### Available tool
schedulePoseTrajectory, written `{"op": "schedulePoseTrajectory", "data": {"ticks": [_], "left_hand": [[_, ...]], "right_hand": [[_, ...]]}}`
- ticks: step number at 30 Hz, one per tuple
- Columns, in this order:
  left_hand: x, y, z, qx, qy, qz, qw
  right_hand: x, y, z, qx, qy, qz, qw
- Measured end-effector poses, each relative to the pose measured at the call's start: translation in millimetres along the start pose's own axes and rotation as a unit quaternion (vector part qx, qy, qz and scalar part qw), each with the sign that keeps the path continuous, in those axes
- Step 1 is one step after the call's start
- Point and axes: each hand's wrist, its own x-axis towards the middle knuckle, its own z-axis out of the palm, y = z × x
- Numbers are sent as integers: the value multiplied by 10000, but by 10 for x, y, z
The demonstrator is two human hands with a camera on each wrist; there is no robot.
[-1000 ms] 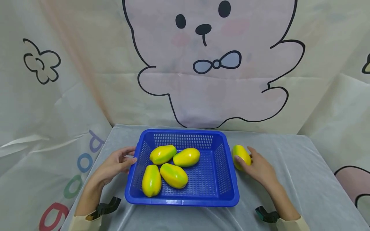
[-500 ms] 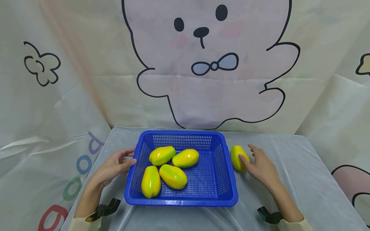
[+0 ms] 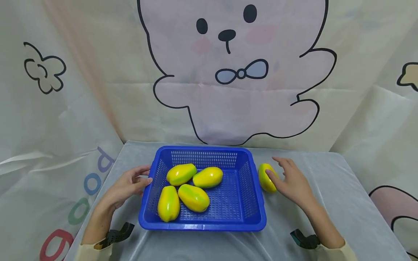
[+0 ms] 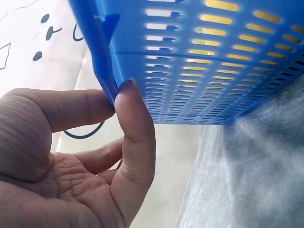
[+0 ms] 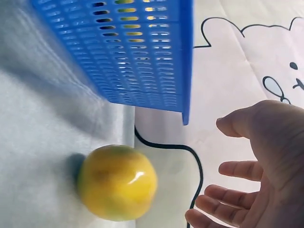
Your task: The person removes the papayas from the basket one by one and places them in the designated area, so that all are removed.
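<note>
A blue plastic basket (image 3: 202, 227) with slotted walls stands on the table and holds several yellow-green papayas (image 3: 193, 198) grouped toward its left side. My left hand (image 3: 128, 185) pinches the basket's left rim between thumb and finger, as the left wrist view shows closely. Outside the right wall, another papaya (image 3: 266, 178) lies on the cloth. Above and beside this fruit, my right hand (image 3: 292, 181) has its fingers spread and relaxed. The right wrist view shows a gap between the loose papaya (image 5: 117, 183) and the fingers of the right hand (image 5: 266, 166).
Grey cloth (image 3: 330, 203) covers the table. Close behind its far edge hangs a pale curtain (image 3: 130, 119) with a cartoon bear, and similar printed sheets flank both sides. A dark wrist mount (image 3: 305, 239) sits at each cuff.
My right hand has let go of the loose papaya and risen off it, its fingers opening out. The papaya stays beside the basket. My left hand keeps its hold on the rim.
</note>
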Motion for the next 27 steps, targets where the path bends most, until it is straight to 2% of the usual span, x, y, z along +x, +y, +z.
{"op": "schedulePoseTrajectory", "data": {"ticks": [9, 16, 20, 24, 27], "left_hand": [[-13, -16, -8, -31, 15, -71, 10000], [6, -36, -6, -88, -74, -67, 9999], [21, -20, -3, -76, -111, -86, 9999], [34, -5, -7, -104, -139, -59, 9998], [36, -3, -7, -90, -128, -69, 9999]], "right_hand": [[135, -237, -92, -123, -234, -459, 9986], [146, -381, 1, 316, -601, -850, 9941], [146, -501, 22, 326, -788, -969, 9916], [188, -632, 28, 191, -982, -1301, 9864], [229, -712, 35, 302, -1245, -1470, 9808]]}}
